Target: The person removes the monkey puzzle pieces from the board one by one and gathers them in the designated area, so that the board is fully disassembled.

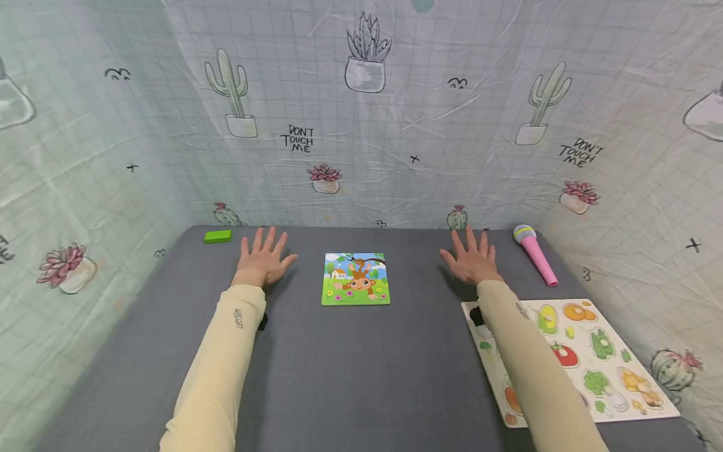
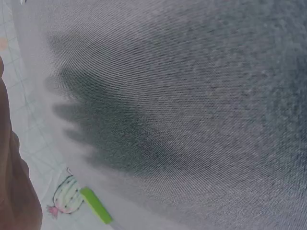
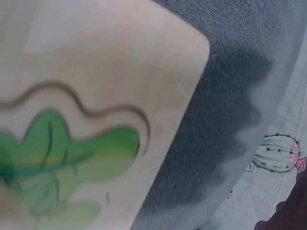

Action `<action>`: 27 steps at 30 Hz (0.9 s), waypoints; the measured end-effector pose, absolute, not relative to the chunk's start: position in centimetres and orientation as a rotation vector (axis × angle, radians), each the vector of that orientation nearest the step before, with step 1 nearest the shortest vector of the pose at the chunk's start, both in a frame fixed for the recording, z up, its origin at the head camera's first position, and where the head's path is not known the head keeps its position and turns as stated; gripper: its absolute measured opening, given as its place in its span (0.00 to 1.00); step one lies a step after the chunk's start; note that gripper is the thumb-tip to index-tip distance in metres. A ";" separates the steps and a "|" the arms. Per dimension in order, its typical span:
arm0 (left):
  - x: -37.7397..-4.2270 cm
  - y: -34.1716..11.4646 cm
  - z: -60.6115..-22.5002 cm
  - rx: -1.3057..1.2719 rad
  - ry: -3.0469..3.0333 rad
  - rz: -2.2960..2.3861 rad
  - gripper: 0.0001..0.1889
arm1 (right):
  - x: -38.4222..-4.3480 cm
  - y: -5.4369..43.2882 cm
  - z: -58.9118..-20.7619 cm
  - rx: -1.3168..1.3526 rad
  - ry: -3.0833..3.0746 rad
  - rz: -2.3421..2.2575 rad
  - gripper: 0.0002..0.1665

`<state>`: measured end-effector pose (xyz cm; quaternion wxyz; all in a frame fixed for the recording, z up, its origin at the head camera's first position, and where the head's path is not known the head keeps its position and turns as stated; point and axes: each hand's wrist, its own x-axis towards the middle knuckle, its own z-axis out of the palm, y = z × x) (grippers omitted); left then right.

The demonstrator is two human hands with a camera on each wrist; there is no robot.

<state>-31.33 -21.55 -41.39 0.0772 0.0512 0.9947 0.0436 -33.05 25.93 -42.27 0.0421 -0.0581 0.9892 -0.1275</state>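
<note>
A bright green rectangular block (image 1: 217,236) lay far left on the dark grey table (image 1: 350,376). Beside it, the left hand (image 1: 262,258) was spread and empty; its separate shadow suggested hovering. Between the 2 hands lay a flat square monkey-picture board (image 1: 356,279), probably centred so either could reach it. The right hand (image 1: 473,258) was also spread, holding nothing. Beyond lay a pink, grey-headed microphone (image 1: 538,254) and a cream vegetable-picture board (image 1: 584,351), partly hidden by the pale yellow right sleeve (image 1: 525,351), perhaps placed aside to give the monkey the middle.

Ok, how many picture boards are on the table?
2: the monkey board between the left hand and right hand, and the vegetable board, partly hidden by the right sleeve.
</note>
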 end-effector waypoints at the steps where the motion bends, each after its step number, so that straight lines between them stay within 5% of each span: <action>1: -31.5 -21.4 -41.7 0.164 2.979 0.146 0.39 | -33.1 25.9 -42.4 -0.179 3.025 -0.396 0.48; 13: -31.3 -16.2 -44.4 0.646 2.862 0.799 0.27 | -33.1 17.7 -42.5 -0.345 2.904 -0.777 0.37; 27: -30.1 -15.7 -45.5 0.456 2.870 1.049 0.15 | -33.7 8.1 -42.5 -0.500 2.620 -1.214 0.26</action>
